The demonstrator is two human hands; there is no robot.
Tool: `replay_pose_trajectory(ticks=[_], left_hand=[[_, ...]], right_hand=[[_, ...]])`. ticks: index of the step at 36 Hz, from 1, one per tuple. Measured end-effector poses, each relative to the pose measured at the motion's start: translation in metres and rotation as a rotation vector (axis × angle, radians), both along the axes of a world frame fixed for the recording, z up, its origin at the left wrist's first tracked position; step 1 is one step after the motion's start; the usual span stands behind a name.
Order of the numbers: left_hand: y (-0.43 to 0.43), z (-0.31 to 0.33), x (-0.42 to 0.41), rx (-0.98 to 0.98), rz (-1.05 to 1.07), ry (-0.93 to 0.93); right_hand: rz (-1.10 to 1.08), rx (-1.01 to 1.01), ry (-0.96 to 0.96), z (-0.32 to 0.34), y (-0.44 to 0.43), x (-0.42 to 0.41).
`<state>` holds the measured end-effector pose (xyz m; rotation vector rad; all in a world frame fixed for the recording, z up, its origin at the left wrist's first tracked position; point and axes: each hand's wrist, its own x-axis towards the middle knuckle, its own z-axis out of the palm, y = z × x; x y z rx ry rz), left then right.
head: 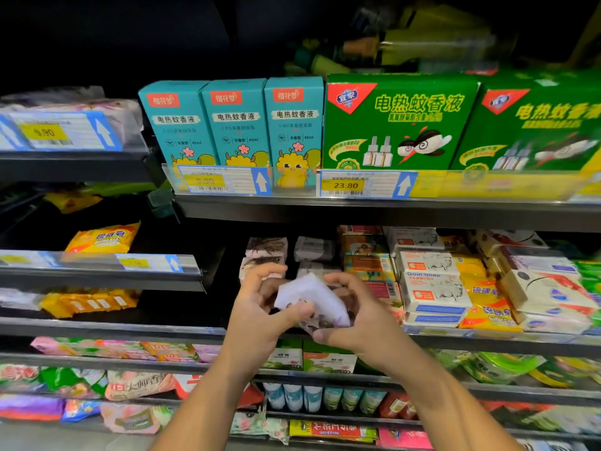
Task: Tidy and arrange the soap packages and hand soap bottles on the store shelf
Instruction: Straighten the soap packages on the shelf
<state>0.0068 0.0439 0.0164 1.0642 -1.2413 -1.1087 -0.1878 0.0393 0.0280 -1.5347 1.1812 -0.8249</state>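
So both hands, left hand [260,307] and right hand [354,307], are wrapped around one white soap pack [312,297], held just in front of the shelf [487,336], probably turning it to match the stacked soaps [265,255] behind.

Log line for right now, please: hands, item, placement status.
left hand: gripping soap package | right hand: gripping same package | package: held in front of stacked wrapped soaps | placed: not yet
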Motion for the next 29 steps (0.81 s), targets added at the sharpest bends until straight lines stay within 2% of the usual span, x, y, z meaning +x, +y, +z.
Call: replay_pose_trajectory(ticks=[4, 13, 22, 25, 29], left_hand=[[0.001, -0.001, -0.012, -0.030, 0.026, -0.060], [0.013, -0.007, -0.019, 0.031, 0.080, -0.032], [0.033, -0.016, -0.046, 0.184, -0.004, -0.032], [0.042, -0.016, -0.058, 0.227, -0.064, 0.019], [0.053, -0.021, -0.061, 0.239, -0.001, 0.007]], right_hand=[[0.031, 0.164, -0.212, -0.014, 0.000, 0.015], [0.026, 0.035, -0.011, -0.013, -0.002, -0.026], [-0.097, -0.006, -0.308, 0.002, 0.008, -0.038], [0.000, -0.032, -0.295, -0.002, 0.017, -0.032], [0.061, -0.030, -0.235, -0.006, 0.025, -0.034]])
